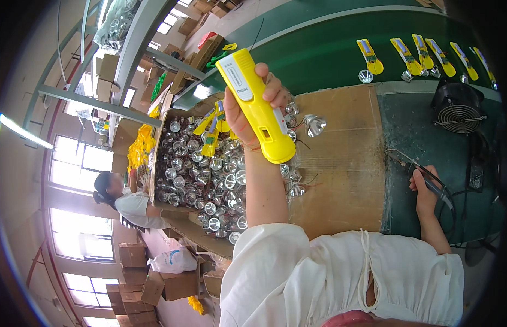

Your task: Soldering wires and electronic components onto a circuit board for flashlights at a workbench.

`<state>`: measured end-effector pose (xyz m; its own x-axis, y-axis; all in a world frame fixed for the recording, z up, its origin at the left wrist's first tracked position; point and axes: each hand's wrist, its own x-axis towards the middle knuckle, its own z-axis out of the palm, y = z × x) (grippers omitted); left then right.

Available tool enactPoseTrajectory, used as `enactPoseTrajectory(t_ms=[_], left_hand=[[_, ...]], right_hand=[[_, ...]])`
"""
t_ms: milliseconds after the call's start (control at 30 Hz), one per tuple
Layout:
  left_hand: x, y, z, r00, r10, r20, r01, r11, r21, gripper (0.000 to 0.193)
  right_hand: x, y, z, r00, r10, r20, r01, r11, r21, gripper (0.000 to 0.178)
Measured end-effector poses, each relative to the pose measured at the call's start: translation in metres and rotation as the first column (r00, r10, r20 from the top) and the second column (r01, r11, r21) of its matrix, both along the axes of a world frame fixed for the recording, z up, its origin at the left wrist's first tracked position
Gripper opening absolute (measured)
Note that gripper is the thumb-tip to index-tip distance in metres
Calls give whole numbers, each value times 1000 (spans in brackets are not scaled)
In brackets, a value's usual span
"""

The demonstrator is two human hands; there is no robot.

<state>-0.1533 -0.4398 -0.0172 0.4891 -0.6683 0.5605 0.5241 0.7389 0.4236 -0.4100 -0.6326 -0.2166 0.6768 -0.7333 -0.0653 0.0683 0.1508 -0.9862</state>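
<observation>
My left hand (243, 117) is raised over a cardboard box, its fingers wrapped round a yellow flashlight casing (259, 111) with a grey label panel and a rectangular cut-out. A few silver reflector cups (314, 126) with thin wires lie on the cardboard sheet just right of that arm. At the right, my right hand (426, 193) grips a soldering iron (440, 192) by its dark handle. The iron's tip points left toward the cardboard's edge.
The cardboard box (196, 222) holds many reflector cups, with several yellow casing pieces (210, 143) on top. A black fan (462, 111) stands at the right. More yellow casing halves (402, 54) with circuit boards lie along the green belt (319, 52). Another person (136, 207) is at the left.
</observation>
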Motion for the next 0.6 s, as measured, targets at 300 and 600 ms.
enactPoseTrajectory(t_ms=[300, 600], left_hand=[[-1, -1, -17, 993, 4, -119, -5, 1000, -14, 45], [15, -7, -44, 975, 16, -223, -11, 1000, 23, 41]], right_hand=[[-3, 0, -1, 1000, 13, -5, -13, 1000, 4, 13], [-2, -2, -2, 1000, 27, -10, -27, 1000, 12, 12]])
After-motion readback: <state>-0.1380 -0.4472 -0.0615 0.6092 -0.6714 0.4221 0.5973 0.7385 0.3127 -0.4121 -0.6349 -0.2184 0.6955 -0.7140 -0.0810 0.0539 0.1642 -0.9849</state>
